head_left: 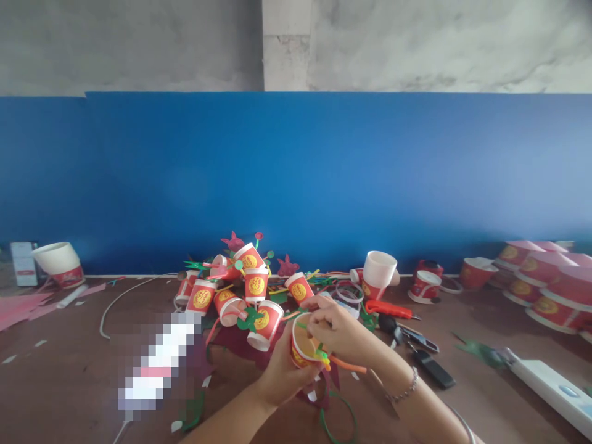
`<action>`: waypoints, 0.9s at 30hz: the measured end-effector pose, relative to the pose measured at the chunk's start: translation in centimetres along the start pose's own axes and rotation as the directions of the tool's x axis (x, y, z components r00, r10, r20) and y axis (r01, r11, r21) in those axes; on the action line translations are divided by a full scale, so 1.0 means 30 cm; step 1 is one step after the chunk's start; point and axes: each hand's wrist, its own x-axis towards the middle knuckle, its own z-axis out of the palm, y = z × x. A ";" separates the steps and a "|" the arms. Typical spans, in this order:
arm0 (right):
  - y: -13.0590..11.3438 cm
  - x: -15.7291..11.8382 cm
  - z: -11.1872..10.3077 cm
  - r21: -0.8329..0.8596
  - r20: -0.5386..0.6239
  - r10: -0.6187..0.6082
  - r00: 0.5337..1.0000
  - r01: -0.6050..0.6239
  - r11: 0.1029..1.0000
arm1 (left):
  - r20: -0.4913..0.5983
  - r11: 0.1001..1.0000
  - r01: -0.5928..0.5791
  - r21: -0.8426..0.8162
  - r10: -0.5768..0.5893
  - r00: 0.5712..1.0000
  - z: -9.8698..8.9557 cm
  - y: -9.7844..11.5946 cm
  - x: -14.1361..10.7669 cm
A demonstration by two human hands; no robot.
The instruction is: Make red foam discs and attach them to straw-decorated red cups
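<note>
My left hand [280, 373] is wrapped round a red-and-white paper cup [303, 340] with its mouth tilted up toward me. My right hand [335, 327] bends over the mouth, its fingers curled together at the inside. Whatever those fingertips hold is hidden. A green strip shows inside near the rim, and small green and yellow pieces [322, 356] sit at the cup's right side. An orange strip [349, 364] sticks out beneath my right hand. Just beyond lies a pile of similar decorated cups [256, 283], with green leaf shapes and coloured strips among them.
Stacked white cups [379, 269], an orange-handled cutter [391, 309], keys [422, 338] and a black fob [432, 368] lie to the right. Farther right are a white tool [550, 385] and stacked red cups [562, 283]. Pink paper [25, 308] is at left; a blue partition [296, 179] stands behind.
</note>
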 end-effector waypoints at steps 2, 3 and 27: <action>-0.001 0.003 0.009 0.002 -0.020 0.007 1.000 -0.007 1.000 | 0.008 1.000 -0.001 -0.004 0.001 1.000 0.002 0.004 0.001; -0.001 0.005 0.016 -0.002 -0.029 0.005 1.000 -0.005 1.000 | 0.013 1.000 -0.010 0.001 0.010 1.000 0.003 0.006 0.002; -0.006 0.016 -0.001 0.058 -0.246 0.094 0.965 -0.082 0.995 | 0.024 0.983 -0.050 0.179 0.046 0.999 0.006 0.030 0.005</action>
